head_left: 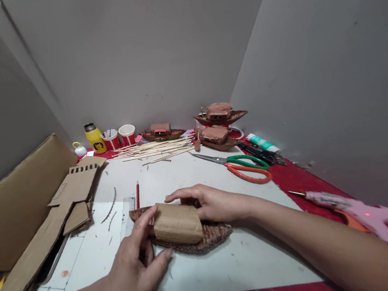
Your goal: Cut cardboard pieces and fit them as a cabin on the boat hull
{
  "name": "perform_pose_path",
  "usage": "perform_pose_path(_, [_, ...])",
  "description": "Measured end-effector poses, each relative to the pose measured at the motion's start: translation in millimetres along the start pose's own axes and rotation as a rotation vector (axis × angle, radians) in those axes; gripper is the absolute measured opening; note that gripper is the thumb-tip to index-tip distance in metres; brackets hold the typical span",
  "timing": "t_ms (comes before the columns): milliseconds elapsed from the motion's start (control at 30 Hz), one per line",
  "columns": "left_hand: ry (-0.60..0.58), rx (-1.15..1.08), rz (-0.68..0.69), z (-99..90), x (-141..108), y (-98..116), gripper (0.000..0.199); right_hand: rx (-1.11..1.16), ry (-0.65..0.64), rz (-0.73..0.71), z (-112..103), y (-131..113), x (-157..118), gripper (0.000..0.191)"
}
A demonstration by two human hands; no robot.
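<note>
A brown model boat (216, 234) made of ridged cardboard sits on the white board, its hull running left to right. Over its middle lies a curved tan cardboard cover (177, 223). My left hand (138, 252) grips the boat's left part, with the index finger at the cover's left edge and the thumb low against the near side of the hull. Behind the boat, my right hand (210, 202) holds the far right side of the cover, its index finger stretched to the left; some fingertips are hidden behind the cover.
Green-and-orange scissors (240, 162), wooden sticks (159, 148) and a red pencil (137, 195) lie beyond the boat. Three finished boats, paper cups (127, 134) and a yellow bottle (95, 139) stand at the back. Cut cardboard (53, 217) is left; a pink glue gun (355, 211) is right.
</note>
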State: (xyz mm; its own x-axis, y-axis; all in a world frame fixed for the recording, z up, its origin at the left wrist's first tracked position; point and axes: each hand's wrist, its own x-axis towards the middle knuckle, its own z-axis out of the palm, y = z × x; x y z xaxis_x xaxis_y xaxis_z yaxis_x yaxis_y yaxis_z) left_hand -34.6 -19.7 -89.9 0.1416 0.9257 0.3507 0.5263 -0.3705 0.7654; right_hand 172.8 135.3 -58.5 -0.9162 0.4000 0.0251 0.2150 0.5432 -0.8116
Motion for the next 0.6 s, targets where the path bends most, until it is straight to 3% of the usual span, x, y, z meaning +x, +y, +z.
perform_pose_path(200, [0.000,-0.081,-0.108,1.0,0.3,1.1,0.064,0.133,-0.031,-0.031,1.2,0.5,1.7,0.046])
perform_pose_path(600, [-0.016,-0.095,-0.147,-0.4,1.0,4.3,0.055,0.103,-0.015,0.001,2.6,1.7,0.8,0.048])
